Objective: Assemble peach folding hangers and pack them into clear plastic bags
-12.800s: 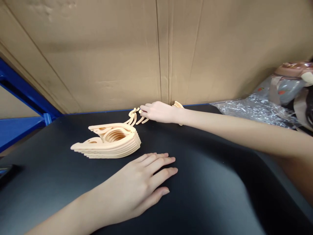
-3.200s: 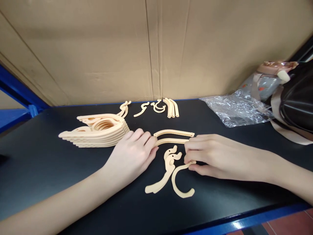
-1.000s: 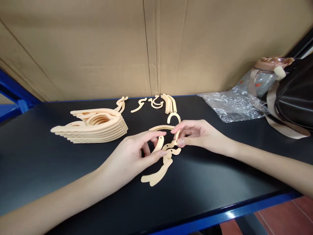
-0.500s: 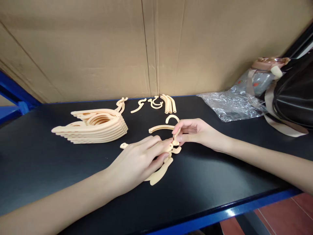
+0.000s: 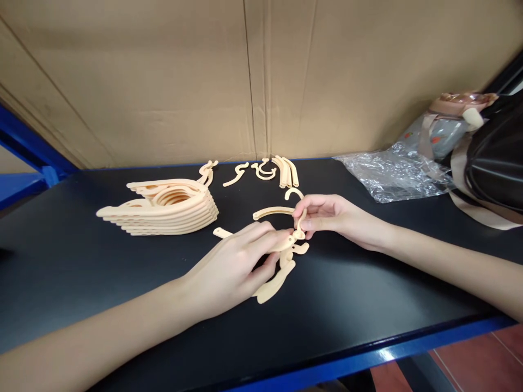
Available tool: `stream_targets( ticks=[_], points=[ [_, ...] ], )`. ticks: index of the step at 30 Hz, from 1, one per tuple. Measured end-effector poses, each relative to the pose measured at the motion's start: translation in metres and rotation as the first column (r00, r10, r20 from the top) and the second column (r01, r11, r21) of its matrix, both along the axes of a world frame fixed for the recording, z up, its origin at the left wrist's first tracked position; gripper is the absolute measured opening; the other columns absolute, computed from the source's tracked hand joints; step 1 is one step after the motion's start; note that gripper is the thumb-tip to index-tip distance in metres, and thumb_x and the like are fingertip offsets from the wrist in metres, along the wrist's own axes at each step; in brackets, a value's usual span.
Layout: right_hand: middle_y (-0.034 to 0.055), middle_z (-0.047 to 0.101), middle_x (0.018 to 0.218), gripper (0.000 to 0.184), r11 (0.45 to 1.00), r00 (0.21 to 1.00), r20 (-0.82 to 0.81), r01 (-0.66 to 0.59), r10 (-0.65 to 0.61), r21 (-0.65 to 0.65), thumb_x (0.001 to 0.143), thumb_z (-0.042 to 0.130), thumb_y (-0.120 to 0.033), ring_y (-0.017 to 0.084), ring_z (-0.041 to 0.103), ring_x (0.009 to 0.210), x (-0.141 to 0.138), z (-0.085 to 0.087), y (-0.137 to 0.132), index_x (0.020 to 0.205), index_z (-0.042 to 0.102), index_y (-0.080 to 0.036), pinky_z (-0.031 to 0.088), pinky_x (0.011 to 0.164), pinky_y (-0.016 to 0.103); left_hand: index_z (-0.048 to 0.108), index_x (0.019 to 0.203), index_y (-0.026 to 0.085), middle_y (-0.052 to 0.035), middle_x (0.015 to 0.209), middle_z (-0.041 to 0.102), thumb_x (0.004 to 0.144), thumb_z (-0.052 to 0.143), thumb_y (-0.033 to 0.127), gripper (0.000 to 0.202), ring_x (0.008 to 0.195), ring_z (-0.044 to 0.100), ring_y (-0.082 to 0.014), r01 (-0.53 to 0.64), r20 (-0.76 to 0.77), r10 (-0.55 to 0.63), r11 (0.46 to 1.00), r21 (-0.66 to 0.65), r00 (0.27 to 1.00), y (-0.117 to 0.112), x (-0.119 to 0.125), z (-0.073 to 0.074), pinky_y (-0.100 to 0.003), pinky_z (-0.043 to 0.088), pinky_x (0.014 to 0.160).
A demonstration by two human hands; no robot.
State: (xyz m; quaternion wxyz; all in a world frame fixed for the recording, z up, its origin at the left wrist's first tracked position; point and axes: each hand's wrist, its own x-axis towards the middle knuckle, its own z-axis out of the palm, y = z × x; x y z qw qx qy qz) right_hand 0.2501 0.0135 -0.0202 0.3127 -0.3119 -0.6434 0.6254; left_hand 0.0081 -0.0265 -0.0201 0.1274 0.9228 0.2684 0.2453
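In the head view, my right hand [image 5: 333, 218] pinches a cream plastic hanger hook [image 5: 302, 222] between thumb and fingers. The hook's round base meets the end of a cream hanger arm [image 5: 285, 244], which the closed fingers of my left hand [image 5: 241, 261] grip. Whether the two are joined, I cannot tell. Under and beside my left hand lie more hanger pieces [image 5: 277, 283], partly covered by it. Just behind my hands lie a curved bar [image 5: 272, 212] and another hook [image 5: 293, 193], partly hidden by my right fingers.
A stack of folded cream hangers [image 5: 171, 218] sits at left on the black tabletop [image 5: 163, 343]. Several loose curved pieces [image 5: 288, 171] lie along the back by the cardboard [image 5: 163, 81]. To the right are a clear plastic bag [image 5: 392, 174], a bottle [image 5: 441, 128] and a black bag [image 5: 498, 152].
The view has shifted slightly, so everything sits a little differently in frame. My left fingers have moved back a bit along the hanger arm, showing more of its end by the hook.
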Motion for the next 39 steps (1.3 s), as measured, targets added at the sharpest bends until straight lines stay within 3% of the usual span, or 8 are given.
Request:
stream_targets(
  ticks=[9,20,31,39],
  points=[
    [-0.0045,0.069,0.081,0.012,0.999,0.999,0.019,-0.027,0.028,-0.024,0.083,0.074,-0.023,0.006,0.064,0.075,-0.0003,0.0025,0.0006,0.094,0.071,-0.022,0.051,0.072,0.018,0.053,0.126,0.016,-0.003,0.104,0.062,0.097,0.049,0.01,0.029,0.094,0.061,-0.0106,0.02,0.026,-0.021,0.999,0.044,0.999,0.0022,-0.0007,-0.0022,-0.018,0.048,0.083],
    [-0.003,0.071,0.086,0.012,0.997,0.996,0.054,-0.071,0.072,-0.011,0.085,0.072,-0.025,0.007,0.065,0.078,0.0025,0.004,0.0022,0.096,0.072,-0.022,0.052,0.076,0.021,0.056,0.123,0.019,-0.0011,0.095,0.065,0.097,0.051,0.015,0.026,0.084,0.063,-0.0121,0.006,0.042,-0.01,0.996,0.085,0.999,0.0042,-0.0018,-0.0055,-0.021,0.05,0.077],
    [-0.002,0.069,0.08,0.015,0.998,0.99,0.126,-0.056,0.056,-0.01,0.081,0.074,-0.03,0.008,0.063,0.069,0.0009,0.0072,0.0009,0.091,0.073,-0.019,0.052,0.071,0.023,0.057,0.121,0.015,-0.0033,0.1,0.071,0.099,0.05,0.017,0.023,0.087,0.067,-0.0124,0.033,0.04,-0.034,0.999,0.023,0.999,0.0027,0.0002,-0.0011,-0.02,0.053,0.077],
    [0.0002,0.072,0.082,0.019,1.0,0.989,0.145,-0.026,0.025,0.006,0.079,0.075,-0.033,0.011,0.064,0.069,0.0001,0.0031,0.0023,0.09,0.073,-0.018,0.054,0.071,0.027,0.057,0.118,0.015,-0.0029,0.09,0.069,0.102,0.044,0.019,0.021,0.079,0.065,-0.0125,0.046,0.028,-0.049,0.994,0.094,0.998,0.0028,0.0002,-0.0019,-0.023,0.052,0.072]
  ],
)
